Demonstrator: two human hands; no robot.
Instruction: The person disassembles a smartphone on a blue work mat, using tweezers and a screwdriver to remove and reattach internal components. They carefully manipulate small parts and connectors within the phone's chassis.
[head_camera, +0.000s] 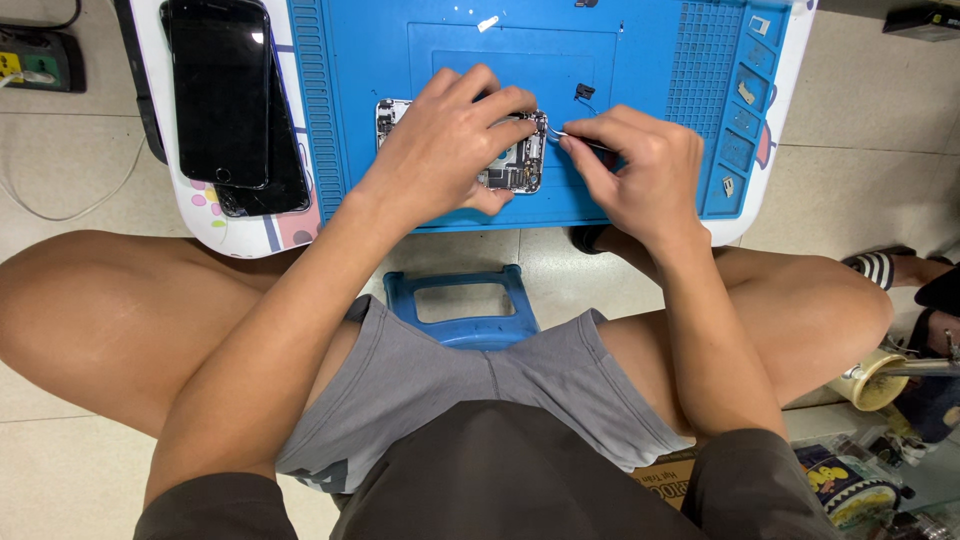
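An opened phone body (512, 165) with bare circuit parts lies on a blue work mat (450, 60). My left hand (445, 140) covers most of it and grips it by its edges. My right hand (635, 170) pinches thin metal tweezers (565, 135), whose tips touch the phone's right edge. Much of the phone's inside is hidden under my left hand.
Two dark phone screens (225, 100) lie stacked at the left of the small white table (230, 235). Small parts sit in the mat's right-hand compartments (745, 95). A blue stool (465, 305) shows between my knees. A power strip (40, 60) lies on the tiled floor at left, clutter at lower right.
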